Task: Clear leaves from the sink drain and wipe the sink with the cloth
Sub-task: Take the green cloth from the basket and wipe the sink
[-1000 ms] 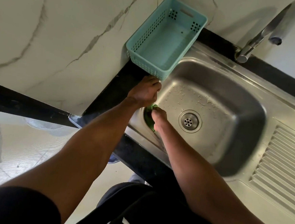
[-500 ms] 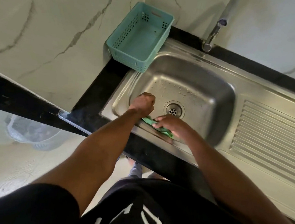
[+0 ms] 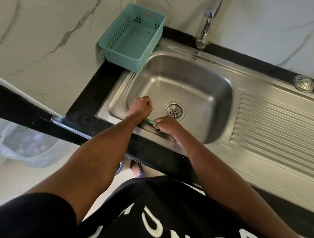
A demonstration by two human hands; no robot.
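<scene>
At the sink's (image 3: 220, 90) near wall — right hand (image 3: 168, 124) pinching a mostly hidden green cloth (image 3: 149, 121), left hand (image 3: 141, 107) fisted.

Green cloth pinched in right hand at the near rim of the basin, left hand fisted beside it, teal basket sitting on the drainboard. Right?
One error: the teal basket is not on the drainboard; it sits at the far left corner of the sink, against the wall. The head view shows this. The rest stands: green cloth in the right hand, left hand fisted beside it.

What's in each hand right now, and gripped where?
Right hand pinches the green cloth at its right end. Left hand is fisted; contents hidden.
</scene>
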